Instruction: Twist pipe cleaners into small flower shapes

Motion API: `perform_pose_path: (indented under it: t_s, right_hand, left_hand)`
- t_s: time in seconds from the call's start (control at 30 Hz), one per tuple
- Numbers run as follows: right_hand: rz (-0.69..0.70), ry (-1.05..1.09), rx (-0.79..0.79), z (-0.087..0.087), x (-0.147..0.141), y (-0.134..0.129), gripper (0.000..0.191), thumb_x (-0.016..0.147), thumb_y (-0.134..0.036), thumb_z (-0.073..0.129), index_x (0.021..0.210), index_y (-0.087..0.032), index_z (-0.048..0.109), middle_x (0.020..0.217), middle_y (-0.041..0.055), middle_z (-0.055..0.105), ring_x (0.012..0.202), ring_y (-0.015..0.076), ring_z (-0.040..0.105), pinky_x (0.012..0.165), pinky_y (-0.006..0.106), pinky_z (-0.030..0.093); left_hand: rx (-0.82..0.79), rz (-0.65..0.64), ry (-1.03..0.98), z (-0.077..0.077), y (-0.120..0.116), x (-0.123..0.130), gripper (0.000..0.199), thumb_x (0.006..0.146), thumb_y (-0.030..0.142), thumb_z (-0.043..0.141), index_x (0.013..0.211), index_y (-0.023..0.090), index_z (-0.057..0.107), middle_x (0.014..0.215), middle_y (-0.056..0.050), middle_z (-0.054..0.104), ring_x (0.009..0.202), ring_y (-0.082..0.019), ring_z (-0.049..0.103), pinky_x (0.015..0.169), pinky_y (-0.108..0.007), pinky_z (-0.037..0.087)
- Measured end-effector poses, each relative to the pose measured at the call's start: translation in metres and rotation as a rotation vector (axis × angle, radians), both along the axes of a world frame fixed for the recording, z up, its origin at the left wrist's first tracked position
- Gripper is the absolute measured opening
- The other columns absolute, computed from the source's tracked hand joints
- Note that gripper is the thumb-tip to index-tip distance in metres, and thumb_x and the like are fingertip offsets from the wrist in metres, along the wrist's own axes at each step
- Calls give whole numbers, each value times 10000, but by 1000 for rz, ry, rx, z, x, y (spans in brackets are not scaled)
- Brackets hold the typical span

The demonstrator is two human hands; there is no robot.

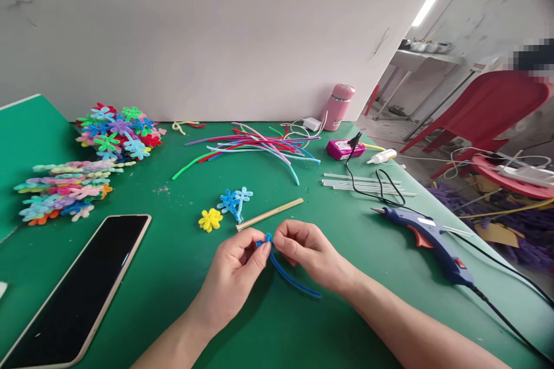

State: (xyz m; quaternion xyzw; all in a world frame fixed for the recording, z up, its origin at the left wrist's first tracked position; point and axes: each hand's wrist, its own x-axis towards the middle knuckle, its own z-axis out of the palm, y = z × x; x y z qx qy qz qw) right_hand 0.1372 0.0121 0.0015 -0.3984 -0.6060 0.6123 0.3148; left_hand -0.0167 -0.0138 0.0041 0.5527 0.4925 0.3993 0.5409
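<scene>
Mostly hidden: the twisted end of the blue pipe cleaner (285,275) sits behind the fingertips, so its shape there cannot be made out; both forearms run off the near edge.
Left hand (236,277): near the middle of the near edge, grip pressed together, pinching the bunched end of the blue pipe cleaner.
Right hand (309,251): just beside the left, fingertips touching the same bunched end, grip pinching it too.
Blue pipe cleaner: held just above the surface (173,277); its free tail curves back toward the near edge, under the right wrist.
Cut off: the phone (73,294), dark screen up, runs out at the near left corner; the glue gun cord (506,317) leaves at the right edge.
Beyond the hands: a wooden stick (269,214), a yellow pipe-cleaner flower (210,219) and two blue flowers (234,200) lie close together.
Left edge: two heaps of finished flowers (86,167) in many colours.
Far edge: loose pipe cleaners (251,147) fanned out, a pink flask (337,106) with a white charger (311,124) beside it.
Right side: blue glue gun (433,242) lying on its side, clear glue sticks (363,183), a pink box (344,149), a small white bottle (381,156).
Surface: green, matte, set against a plain white wall (216,29).
Room: a red plastic chair (485,109) and tangled cables stand off the right edge; a blurred patch above the chair cannot be read.
</scene>
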Motion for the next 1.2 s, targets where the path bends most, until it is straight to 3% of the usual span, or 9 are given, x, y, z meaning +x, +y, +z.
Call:
perform_pose_path:
  t_s: [0.2, 0.47, 0.7, 0.87, 1.2]
  right_hand:
    - [-60, 18, 31, -1, 3, 2, 354, 793, -466, 463, 624, -158, 415, 525, -56, 353, 483, 63, 303, 462, 205, 248]
    - [-122, 153, -30, 0, 4, 6, 401, 710, -514, 526, 567, -169, 378, 490, -74, 289, 463, 55, 234, 446, 213, 188]
    - [-232, 251, -96, 6, 7, 13, 414, 670, -534, 572, 592, -159, 415, 496, -69, 317, 470, 55, 242, 454, 215, 170]
    - [-154, 220, -113, 6, 7, 12, 397, 699, -520, 558, 615, -143, 467, 543, -50, 352, 496, 60, 269, 473, 222, 193]
    - [7, 193, -196, 1, 8, 12, 392, 706, -506, 552, 658, -117, 541, 515, -47, 382, 467, 56, 283, 446, 221, 167]
  left_hand:
    - [-284, 61, -301, 5, 2, 7, 177, 722, 318, 593, 670, 162, 527, 552, 49, 422, 539, -68, 358, 493, -162, 315]
    - [-334, 75, -406, 12, 7, 20, 161, 669, 277, 655, 635, 152, 559, 531, 52, 451, 477, -42, 365, 407, -142, 255]
    - [-390, 149, -540, 10, 24, 30, 97, 642, 227, 676, 663, 167, 604, 561, 49, 516, 527, -62, 467, 521, -185, 382]
    - [-334, 310, -576, 5, 31, 24, 123, 593, 211, 714, 627, 159, 607, 578, 53, 558, 532, -54, 489, 533, -174, 400]
    - [-330, 155, -544, -4, 26, 17, 92, 662, 221, 657, 659, 156, 592, 544, 26, 576, 510, -68, 485, 425, -155, 336]
